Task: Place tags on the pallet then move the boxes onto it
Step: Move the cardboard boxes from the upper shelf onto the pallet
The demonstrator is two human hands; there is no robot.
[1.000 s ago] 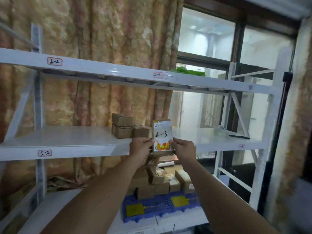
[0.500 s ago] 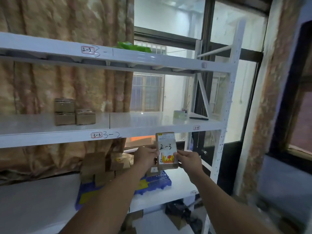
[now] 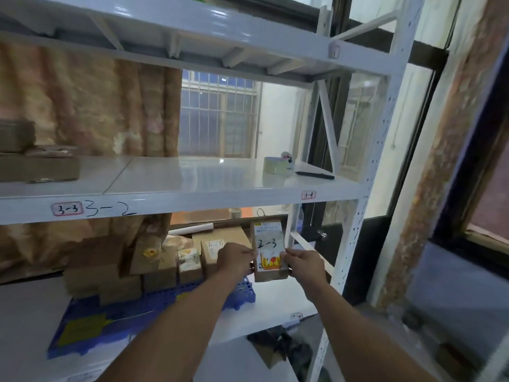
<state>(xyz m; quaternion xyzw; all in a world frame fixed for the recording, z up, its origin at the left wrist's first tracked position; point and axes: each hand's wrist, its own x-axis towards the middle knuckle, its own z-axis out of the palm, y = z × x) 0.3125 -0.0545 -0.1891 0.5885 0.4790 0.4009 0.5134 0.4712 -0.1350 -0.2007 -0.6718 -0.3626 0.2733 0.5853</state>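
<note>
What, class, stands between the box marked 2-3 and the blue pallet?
Nothing visible. The box marked 2-3, held by left hand and right hand, hangs beside the blue pallet's right end; stacked boxes fill only its back.

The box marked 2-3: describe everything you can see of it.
The box is small brown cardboard, held upright, label facing the camera. The white label shows small print on top, handwritten 2-3 mid-face and an orange-yellow picture below. The left hand pinches its left edge, the right hand its right edge, right of the stacked boxes on the blue pallet.
</note>
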